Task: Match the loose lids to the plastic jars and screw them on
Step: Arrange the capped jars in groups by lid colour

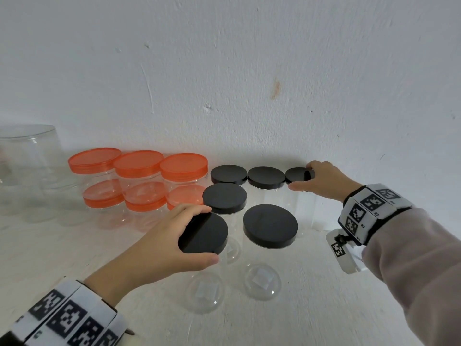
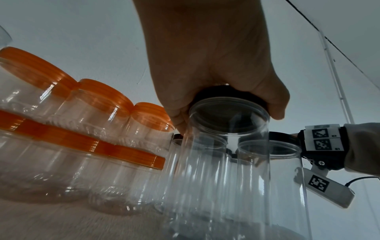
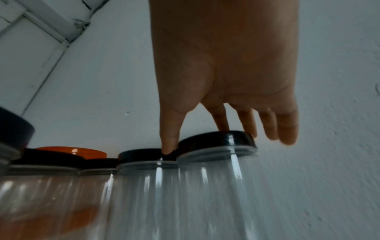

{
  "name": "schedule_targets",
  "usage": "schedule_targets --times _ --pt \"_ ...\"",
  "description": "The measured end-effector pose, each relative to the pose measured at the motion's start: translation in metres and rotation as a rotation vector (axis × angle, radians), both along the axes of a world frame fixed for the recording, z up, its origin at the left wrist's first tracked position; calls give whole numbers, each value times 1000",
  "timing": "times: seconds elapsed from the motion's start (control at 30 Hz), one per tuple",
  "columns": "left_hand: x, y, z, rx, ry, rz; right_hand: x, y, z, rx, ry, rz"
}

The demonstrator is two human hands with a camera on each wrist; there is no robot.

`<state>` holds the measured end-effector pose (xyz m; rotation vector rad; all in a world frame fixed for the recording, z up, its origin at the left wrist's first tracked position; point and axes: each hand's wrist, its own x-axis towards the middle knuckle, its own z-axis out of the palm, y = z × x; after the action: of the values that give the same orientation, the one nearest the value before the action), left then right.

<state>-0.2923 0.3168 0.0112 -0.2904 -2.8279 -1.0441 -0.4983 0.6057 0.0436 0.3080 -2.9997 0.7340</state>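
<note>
My left hand grips a black lid from above, thumb on the near edge and fingers on the far edge. That lid sits on the mouth of a tall clear jar at the front of the group. In the left wrist view the lid shows dark above the jar's rim. My right hand reaches to the back row by the wall and pinches the rightmost black lid. In the right wrist view that lid sits on its clear jar, the thumb on its left edge, fingers behind.
Other clear jars with black lids stand between my hands. Orange-lidded jars are stacked two high to the left. Lidless clear jars stand at the far left. The white wall rises right behind.
</note>
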Motion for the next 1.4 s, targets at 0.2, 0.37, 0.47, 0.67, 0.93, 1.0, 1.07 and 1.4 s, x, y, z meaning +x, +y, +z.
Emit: schedule_targets --times 0.2,0.37,0.47,0.67,0.93,1.0,1.07,1.4 --pt "-1 -1 0 5 -1 4 30 -9 20 53 164 48" --pt "-1 -1 -1 -13 -3 12 93 -27 32 5 47 402" --pt "2 -1 1 -50 -23 23 119 -33 19 125 -65 514" --pt "13 4 15 -168 -86 61 129 -23 -3 77 -15 476" --pt "-7 51 42 -291 -31 -79 105 18 -1 -20 38 298" --pt "-24 65 48 -302 -5 -74 97 26 -2 -42 39 247" --pt "-42 76 53 -302 -11 -65 91 33 -5 -63 30 209" --pt "-101 101 51 -382 -29 -12 70 44 -17 -152 27 175"
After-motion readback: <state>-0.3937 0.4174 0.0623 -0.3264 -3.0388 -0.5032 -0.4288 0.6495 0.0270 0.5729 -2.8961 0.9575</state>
